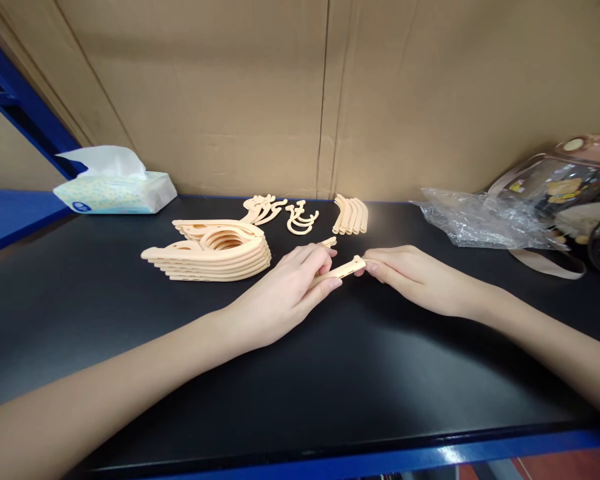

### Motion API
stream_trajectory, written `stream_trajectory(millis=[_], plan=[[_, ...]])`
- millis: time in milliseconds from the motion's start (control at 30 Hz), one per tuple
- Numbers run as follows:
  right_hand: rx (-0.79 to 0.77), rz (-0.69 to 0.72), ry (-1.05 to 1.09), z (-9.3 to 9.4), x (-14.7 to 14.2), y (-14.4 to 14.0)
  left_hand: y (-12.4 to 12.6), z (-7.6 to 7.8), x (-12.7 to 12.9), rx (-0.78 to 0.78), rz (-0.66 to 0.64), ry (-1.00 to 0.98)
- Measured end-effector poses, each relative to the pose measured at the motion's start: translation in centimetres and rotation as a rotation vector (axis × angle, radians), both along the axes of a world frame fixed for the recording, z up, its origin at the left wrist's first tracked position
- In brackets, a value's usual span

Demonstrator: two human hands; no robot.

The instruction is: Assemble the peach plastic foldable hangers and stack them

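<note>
My left hand (300, 283) is closed around a beige plastic hanger piece (347, 269), whose slotted end points to the right. Another beige end of what looks like that same piece shows beyond my fingers. At the slotted end, my right hand (405, 277) pinches with thumb and fingertips; a thin beige bit shows there, mostly hidden. Left of my hands lies a neat stack of beige hanger bodies (220, 257). Behind them are loose beige hooks (300, 219), a pile of curved parts (264, 209) and a row of short curved hanger arms (351, 215).
A tissue pack (117, 192) sits at the back left. Clear plastic wrap (485, 217) and a transparent bag (565, 187) with a strap lie at the right. Brown cardboard (230, 100) stands behind the black tabletop (300, 400), which has a blue front edge.
</note>
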State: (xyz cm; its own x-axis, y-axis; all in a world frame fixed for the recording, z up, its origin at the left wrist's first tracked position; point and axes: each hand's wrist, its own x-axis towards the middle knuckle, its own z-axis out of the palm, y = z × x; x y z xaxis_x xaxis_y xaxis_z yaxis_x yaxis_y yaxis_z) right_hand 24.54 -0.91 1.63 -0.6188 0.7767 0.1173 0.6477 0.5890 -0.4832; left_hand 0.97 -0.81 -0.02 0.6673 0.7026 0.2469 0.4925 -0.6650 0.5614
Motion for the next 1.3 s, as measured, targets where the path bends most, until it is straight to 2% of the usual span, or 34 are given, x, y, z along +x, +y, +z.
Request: stream_trajectory(millis=[333,500,767,1300], plan=[[-0.058,-0.032,0.020,-0.23,0.00,-0.29,0.11,-0.04,0.01,0.024,-0.004,0.025],[-0.034,-0.020,0.030,-0.43,-0.01,-0.28,0.05,-0.02,-0.05,0.045,-0.018,0.031],[-0.032,-0.019,0.022,-0.67,-0.07,-0.23,0.19,-0.07,-0.09,0.102,-0.063,0.139],[-0.078,-0.049,0.098,-0.85,-0.17,-0.35,0.19,0.00,-0.23,0.094,-0.064,0.169]])
